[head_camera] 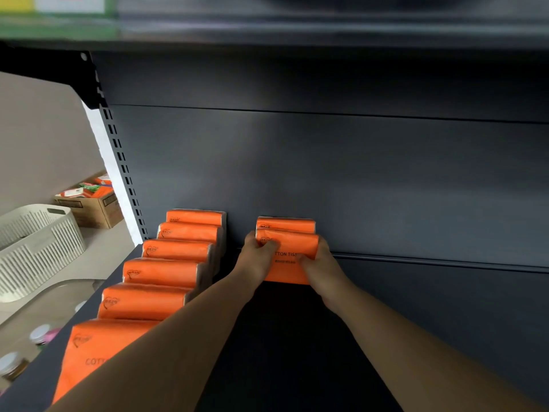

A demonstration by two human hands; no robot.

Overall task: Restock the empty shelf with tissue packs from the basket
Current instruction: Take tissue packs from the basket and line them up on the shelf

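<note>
Though apart, both hands around pack

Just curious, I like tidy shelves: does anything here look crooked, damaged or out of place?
Nothing stands out. The six orange packs stand in a neat row on the shelf, and the held pack sits squarely before the rear pack.

The left hand and right hand cover both ends of the orange plastic-wrapped tissue pack, so its print reads only "TTON TISS". The second orange pack behind it shows just its top. The white slatted plastic basket is cut by the left edge; the upper shelf's coloured labels are blurred.
</note>
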